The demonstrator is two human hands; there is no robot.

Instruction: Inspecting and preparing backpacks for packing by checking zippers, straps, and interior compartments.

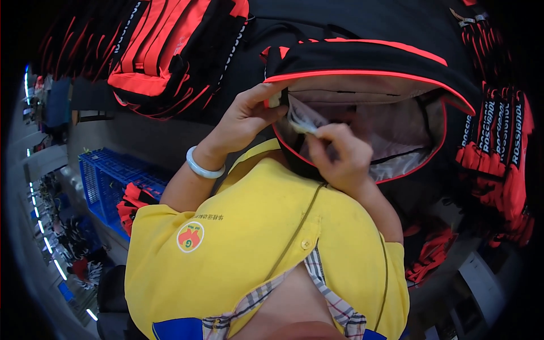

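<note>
A black backpack [362, 59] with red trim lies unzipped in front of me, its mouth gaping and its pale grey lining showing. At the left end of the opening, my left hand [252, 113] pinches the bag's edge between thumb and fingers. My right hand [344, 154] is closed just inside the near rim, thumb against fingers. From its fingertips a crumpled, whitish see-through piece of plastic [303, 120] reaches toward the left corner of the lining. Whether that piece is attached to the bag, I cannot tell. The right fingers are slightly blurred.
Another red and black backpack [170, 56] lies at the upper left of the dark table [272, 28], beside stacked ones. Several more bags [498, 147] stand in a row at the right. A blue plastic crate [105, 181] is below the table's left side.
</note>
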